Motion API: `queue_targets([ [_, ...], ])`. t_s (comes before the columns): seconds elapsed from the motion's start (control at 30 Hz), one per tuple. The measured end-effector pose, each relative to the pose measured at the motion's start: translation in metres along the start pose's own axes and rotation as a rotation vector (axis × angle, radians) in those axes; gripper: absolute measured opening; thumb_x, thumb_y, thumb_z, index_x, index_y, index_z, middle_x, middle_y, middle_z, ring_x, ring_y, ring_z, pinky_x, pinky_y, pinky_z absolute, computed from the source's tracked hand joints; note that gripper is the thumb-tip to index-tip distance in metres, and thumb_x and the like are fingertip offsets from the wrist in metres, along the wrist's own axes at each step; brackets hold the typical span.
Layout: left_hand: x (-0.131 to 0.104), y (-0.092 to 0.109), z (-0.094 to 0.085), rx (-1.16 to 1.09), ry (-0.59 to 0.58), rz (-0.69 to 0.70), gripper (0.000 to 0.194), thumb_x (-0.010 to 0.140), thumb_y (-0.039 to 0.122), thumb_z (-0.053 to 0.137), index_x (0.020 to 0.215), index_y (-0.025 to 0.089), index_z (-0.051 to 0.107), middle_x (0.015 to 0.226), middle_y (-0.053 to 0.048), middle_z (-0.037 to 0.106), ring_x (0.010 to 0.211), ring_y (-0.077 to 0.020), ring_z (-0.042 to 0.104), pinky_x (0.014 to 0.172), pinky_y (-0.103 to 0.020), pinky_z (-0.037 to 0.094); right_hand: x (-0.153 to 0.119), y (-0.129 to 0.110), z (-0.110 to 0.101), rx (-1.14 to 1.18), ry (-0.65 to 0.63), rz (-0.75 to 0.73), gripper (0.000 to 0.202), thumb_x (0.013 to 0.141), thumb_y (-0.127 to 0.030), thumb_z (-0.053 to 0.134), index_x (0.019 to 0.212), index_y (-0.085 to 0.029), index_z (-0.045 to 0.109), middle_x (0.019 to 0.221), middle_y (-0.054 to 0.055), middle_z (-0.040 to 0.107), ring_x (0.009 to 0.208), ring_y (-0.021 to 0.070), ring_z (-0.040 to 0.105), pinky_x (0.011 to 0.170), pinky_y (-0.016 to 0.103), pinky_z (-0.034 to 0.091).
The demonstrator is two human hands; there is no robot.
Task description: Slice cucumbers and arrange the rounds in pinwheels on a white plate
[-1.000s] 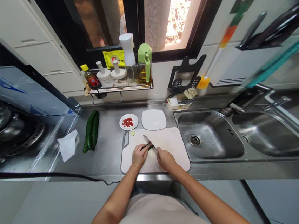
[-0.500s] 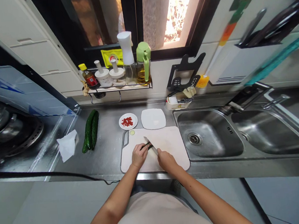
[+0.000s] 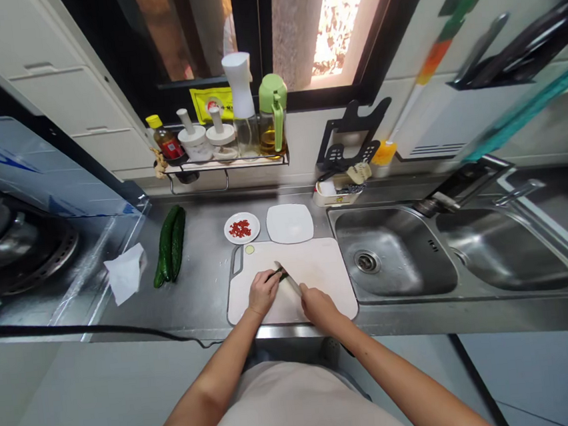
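My left hand [image 3: 263,292] is closed on a small dark green cucumber piece [image 3: 283,273], pressing it against the white cutting board [image 3: 323,256]. In my right hand [image 3: 319,307] is a kitchen knife [image 3: 290,281], gripped by its handle. Its blade slants up and left across the board, right beside the cucumber piece; whether it touches it I cannot tell. A pale round cucumber slice [image 3: 250,249] lies at the board's upper left. Behind the board stand a small white plate [image 3: 228,232] of chopped red bits and a white square plate [image 3: 290,224].
Whole cucumbers [image 3: 169,245] lie on the steel counter at left, beside a crumpled white tissue [image 3: 126,274]. A double sink [image 3: 393,249] is on the right. Seasoning bottles stand on a wall rack [image 3: 226,164]. A pot [image 3: 2,233] sits on the stove at far left.
The view has shifted slightly. My hands, the knife and the cucumber piece keep nearly the same places on the board, with the blade close by my left fingers in both frames.
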State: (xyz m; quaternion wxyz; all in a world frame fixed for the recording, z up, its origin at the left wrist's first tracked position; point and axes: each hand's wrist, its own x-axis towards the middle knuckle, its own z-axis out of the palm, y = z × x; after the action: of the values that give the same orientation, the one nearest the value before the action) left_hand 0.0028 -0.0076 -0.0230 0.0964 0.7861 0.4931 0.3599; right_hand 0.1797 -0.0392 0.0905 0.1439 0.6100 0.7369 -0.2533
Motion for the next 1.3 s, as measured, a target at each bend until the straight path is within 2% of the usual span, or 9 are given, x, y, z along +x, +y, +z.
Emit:
queue_targets([
  [0.43, 0.003, 0.0, -0.002, -0.002, -0.013, -0.015, 0.027, 0.091, 0.023, 0.047, 0.11, 0.023, 0.065, 0.102, -0.006, 0.063, 0.093, -0.0167, 0.056, 0.085, -0.033, 0.05, 0.015, -0.008, -0.009, -0.007, -0.002, -0.024, 0.031, 0.09, -0.011, 0.032, 0.118, -0.011, 0.045, 0.098, 0.017, 0.066, 0.097, 0.0233, 0.063, 0.077, 0.03, 0.043],
  [0.7, 0.003, 0.0, -0.003, 0.013, -0.023, 0.001, 0.028, 0.09, 0.022, 0.047, 0.112, 0.024, 0.064, 0.101, -0.007, 0.063, 0.095, -0.0167, 0.056, 0.085, -0.034, 0.05, 0.029, -0.014, -0.009, 0.011, 0.062, -0.034, 0.033, 0.089, -0.008, 0.031, 0.118, -0.012, 0.045, 0.1, 0.015, 0.066, 0.099, 0.0206, 0.062, 0.079, 0.028, 0.043],
  [1.03, 0.002, 0.0, -0.001, 0.015, -0.013, -0.003, 0.026, 0.09, 0.022, 0.049, 0.111, 0.024, 0.065, 0.102, -0.006, 0.063, 0.096, -0.0161, 0.055, 0.086, -0.033, 0.048, 0.016, -0.006, 0.0, -0.012, 0.01, -0.015, 0.03, 0.088, -0.008, 0.034, 0.115, -0.012, 0.046, 0.094, 0.015, 0.067, 0.094, 0.0228, 0.065, 0.075, 0.031, 0.045],
  [1.3, 0.002, -0.001, 0.0, 0.022, -0.023, -0.025, 0.027, 0.09, 0.023, 0.048, 0.11, 0.024, 0.066, 0.102, -0.007, 0.063, 0.095, -0.0173, 0.056, 0.084, -0.035, 0.048, 0.023, -0.01, -0.003, -0.017, 0.033, -0.029, 0.03, 0.086, -0.005, 0.035, 0.113, -0.012, 0.046, 0.097, 0.015, 0.067, 0.096, 0.0213, 0.064, 0.076, 0.028, 0.044],
])
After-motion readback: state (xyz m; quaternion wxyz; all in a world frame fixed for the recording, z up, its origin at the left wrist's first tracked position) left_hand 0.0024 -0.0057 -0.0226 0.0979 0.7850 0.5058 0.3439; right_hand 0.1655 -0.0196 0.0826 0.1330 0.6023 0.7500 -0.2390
